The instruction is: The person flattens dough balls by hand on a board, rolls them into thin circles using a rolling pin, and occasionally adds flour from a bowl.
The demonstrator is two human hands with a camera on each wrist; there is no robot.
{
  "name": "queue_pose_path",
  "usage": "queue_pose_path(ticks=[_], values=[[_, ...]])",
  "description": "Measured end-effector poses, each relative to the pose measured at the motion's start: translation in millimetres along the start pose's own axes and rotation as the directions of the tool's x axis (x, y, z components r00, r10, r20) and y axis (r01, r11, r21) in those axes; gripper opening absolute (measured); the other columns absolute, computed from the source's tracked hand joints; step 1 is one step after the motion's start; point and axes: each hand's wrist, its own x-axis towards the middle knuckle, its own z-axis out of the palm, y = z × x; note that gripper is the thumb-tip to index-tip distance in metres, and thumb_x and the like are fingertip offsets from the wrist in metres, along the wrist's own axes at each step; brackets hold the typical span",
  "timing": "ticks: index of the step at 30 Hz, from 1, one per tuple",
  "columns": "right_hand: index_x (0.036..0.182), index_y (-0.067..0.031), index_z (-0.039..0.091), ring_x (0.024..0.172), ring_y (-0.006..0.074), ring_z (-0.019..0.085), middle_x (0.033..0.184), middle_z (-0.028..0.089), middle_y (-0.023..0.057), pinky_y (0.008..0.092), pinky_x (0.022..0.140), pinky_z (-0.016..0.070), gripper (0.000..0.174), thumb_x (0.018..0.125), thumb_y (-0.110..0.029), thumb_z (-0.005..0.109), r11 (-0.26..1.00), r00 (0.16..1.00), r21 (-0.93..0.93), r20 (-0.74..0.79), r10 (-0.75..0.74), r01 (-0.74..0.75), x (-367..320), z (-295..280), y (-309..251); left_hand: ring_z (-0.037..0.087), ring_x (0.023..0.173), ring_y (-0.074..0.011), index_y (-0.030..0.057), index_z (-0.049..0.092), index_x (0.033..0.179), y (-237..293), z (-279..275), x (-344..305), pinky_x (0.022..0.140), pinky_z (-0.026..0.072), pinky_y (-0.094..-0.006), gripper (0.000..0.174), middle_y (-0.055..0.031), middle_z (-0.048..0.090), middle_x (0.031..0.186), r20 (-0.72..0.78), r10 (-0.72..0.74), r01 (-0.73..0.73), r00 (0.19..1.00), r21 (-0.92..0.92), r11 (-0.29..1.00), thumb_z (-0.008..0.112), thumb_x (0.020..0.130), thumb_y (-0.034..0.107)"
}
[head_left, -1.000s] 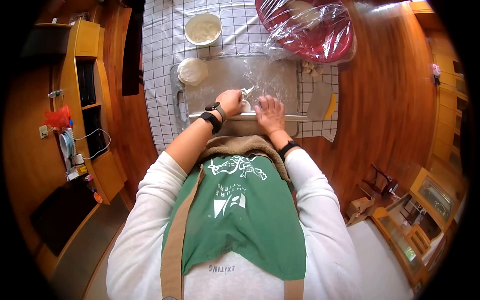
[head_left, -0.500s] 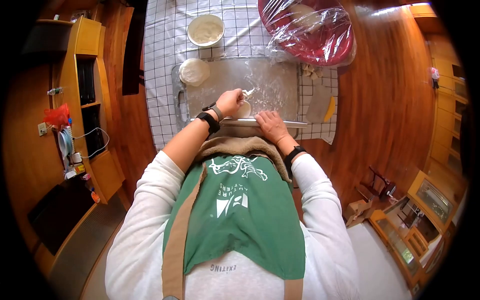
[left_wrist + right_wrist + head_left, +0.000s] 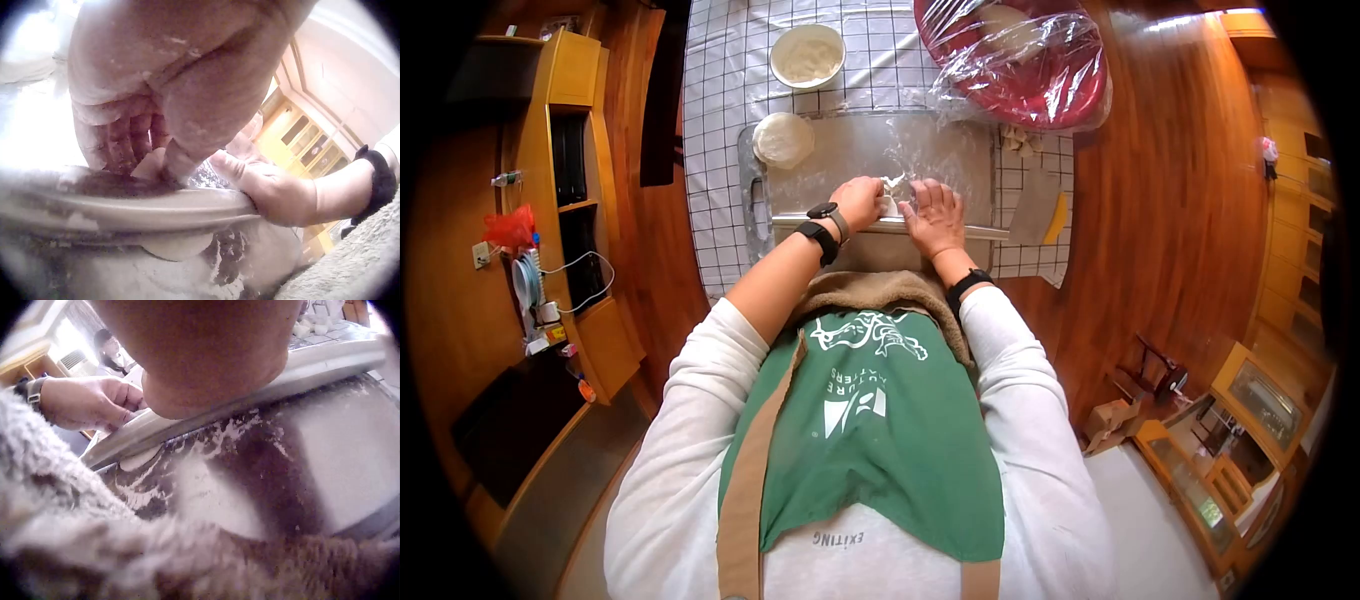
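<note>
A thin metallic-looking rolling pin point(image 3: 985, 233) point(image 3: 144, 209) point(image 3: 337, 364) lies crosswise on the floured board point(image 3: 820, 180). My left hand point(image 3: 858, 203) point(image 3: 169, 75) point(image 3: 87, 403), fingers curled, pinches the edge of a small flat dough round point(image 3: 889, 207) point(image 3: 150, 165). Part of the round point(image 3: 178, 247) point(image 3: 140, 458) shows on the near side of the pin. My right hand point(image 3: 937, 215) point(image 3: 275, 190) point(image 3: 206, 350) lies palm down across the pin, its fingers extended beyond it. A larger dough lump point(image 3: 783, 140) rests at the board's far left corner.
Beyond the board stand a white bowl point(image 3: 807, 57) of pale contents and a red basin point(image 3: 1075, 85) under clear plastic. A scraper with a yellow edge point(image 3: 1057, 218) lies at the right. Another person point(image 3: 114, 353) is in the background.
The pin first came towards my body, then moved away from it. My right hand drew back with it and now reaches farther forward over it. My left hand stays at the dough round.
</note>
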Motion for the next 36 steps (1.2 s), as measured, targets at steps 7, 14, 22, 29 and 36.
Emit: queue_pose_path(ticks=[7,14,22,29,36], values=[[0.113,-0.0169,0.047,0.107,0.0210,0.043,0.111,0.046,0.0029,0.0375,0.091,0.0317,0.041,0.086,-0.046,0.054,0.995,0.989,-0.092,-0.138,-0.062,0.050,-5.4,7.0,1.2,0.061,0.087,-0.0354,0.0043,0.060,0.081,4.1,10.9,2.9,0.074,0.0480,-0.0433,0.022,-0.0170,0.065,0.086,0.014,0.044,-0.045,0.999,0.063,0.997,0.066,0.076,0.024],[0.106,-0.0106,0.054,0.096,0.0239,0.052,0.099,0.055,0.0056,0.0373,0.085,0.0391,0.040,0.078,-0.037,0.065,0.917,0.918,0.071,0.028,-0.396,0.393,-25.5,-10.8,11.9,0.063,0.090,-0.0356,0.0041,0.063,0.094,-26.7,19.3,10.7,0.079,0.0497,-0.0426,0.021,-0.0175,0.067,0.093,0.052,0.141,-0.140,0.989,-0.019,0.990,0.064,0.079,0.019],[0.108,-0.0111,0.054,0.097,0.0214,0.054,0.101,0.056,0.0040,0.0347,0.086,0.0396,0.038,0.080,-0.035,0.064,0.897,0.896,0.043,0.039,-0.442,0.441,-26.7,-14.7,16.7,0.064,0.086,-0.0331,0.0042,0.064,0.098,-16.8,6.0,-6.0,0.076,0.0502,-0.0399,0.024,-0.0172,0.066,0.093,-0.027,-0.012,0.003,1.000,-0.315,0.949,0.068,0.078,0.019],[0.113,-0.0134,0.050,0.109,0.0264,0.045,0.113,0.050,0.0082,0.0401,0.094,0.0329,0.033,0.089,-0.037,0.051,0.995,0.996,0.047,-0.035,0.086,-0.084,-4.0,-2.8,-4.5,0.062,0.089,-0.0356,0.0058,0.064,0.089,0.6,2.9,-3.7,0.079,0.0494,-0.0432,0.017,-0.0169,0.066,0.091,-0.037,0.026,-0.026,0.999,0.001,1.000,0.062,0.073,0.007],[0.113,-0.0163,0.046,0.106,0.0233,0.044,0.109,0.047,0.0047,0.0408,0.091,0.0324,0.037,0.088,-0.043,0.051,0.995,0.996,-0.063,-0.048,0.071,-0.074,8.8,2.6,-0.8,0.063,0.085,-0.0352,0.0055,0.066,0.089,3.2,8.5,4.3,0.076,0.0499,-0.0422,0.017,-0.0177,0.066,0.086,-0.004,0.028,-0.027,1.000,0.057,0.998,0.063,0.077,0.017]])
